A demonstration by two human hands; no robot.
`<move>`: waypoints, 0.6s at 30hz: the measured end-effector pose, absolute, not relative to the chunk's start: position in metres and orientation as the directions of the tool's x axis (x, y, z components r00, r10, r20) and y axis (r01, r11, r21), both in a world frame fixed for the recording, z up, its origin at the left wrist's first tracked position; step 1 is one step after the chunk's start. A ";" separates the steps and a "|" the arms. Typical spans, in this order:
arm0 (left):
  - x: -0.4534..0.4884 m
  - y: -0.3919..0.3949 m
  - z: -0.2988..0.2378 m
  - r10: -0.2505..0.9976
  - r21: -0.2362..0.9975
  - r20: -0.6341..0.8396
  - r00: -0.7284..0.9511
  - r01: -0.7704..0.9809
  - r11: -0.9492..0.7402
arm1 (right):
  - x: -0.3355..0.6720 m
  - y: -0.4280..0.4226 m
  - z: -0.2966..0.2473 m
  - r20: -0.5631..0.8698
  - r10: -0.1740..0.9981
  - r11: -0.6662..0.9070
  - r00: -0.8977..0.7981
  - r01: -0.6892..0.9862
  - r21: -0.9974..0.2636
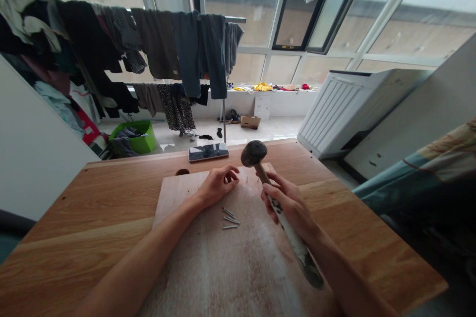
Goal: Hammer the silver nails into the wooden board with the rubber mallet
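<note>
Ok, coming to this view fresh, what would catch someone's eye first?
Probably the dark-headed mallet in the right grip, angled over the pale board. Next, the small group of loose nails lying on that board, between the forearms. Beyond the table, the bright green basket stands out on the floor at left, below the hanging clothes.

Daylight from windows (243, 7), dim foreground, stretched edges
</note>
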State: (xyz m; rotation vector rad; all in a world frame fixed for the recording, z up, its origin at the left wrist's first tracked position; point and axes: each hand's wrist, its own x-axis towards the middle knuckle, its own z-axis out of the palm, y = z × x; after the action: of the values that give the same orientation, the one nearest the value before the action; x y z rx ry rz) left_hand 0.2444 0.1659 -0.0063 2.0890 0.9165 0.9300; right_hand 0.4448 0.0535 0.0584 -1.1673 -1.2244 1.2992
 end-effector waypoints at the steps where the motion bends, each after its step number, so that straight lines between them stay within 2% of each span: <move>1: 0.245 0.166 -0.006 0.800 0.784 0.337 0.497 0.322 -0.530 | 0.442 0.055 0.052 -0.022 0.997 -0.025 -0.079 -0.035 -0.999; 9: 0.245 0.166 -0.003 0.798 0.774 0.342 0.496 0.333 -0.539 | 0.443 0.049 0.035 -0.034 0.988 -0.033 -0.151 0.012 -0.999; 14: 0.244 0.165 -0.001 0.792 0.734 0.367 0.489 0.371 -0.569 | 0.441 0.048 0.037 -0.114 0.971 -0.088 -0.211 0.126 -0.988; 18: 0.246 0.165 -0.002 0.794 0.731 0.364 0.488 0.379 -0.568 | 0.439 0.048 0.037 -0.112 0.971 -0.090 -0.211 0.112 -0.990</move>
State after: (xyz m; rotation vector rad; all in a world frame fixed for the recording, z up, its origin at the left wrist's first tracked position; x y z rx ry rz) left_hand 0.2457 0.1654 -0.0022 2.1615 0.9628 0.9442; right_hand 0.4391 0.0484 0.0366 -1.2506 -1.3982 1.3989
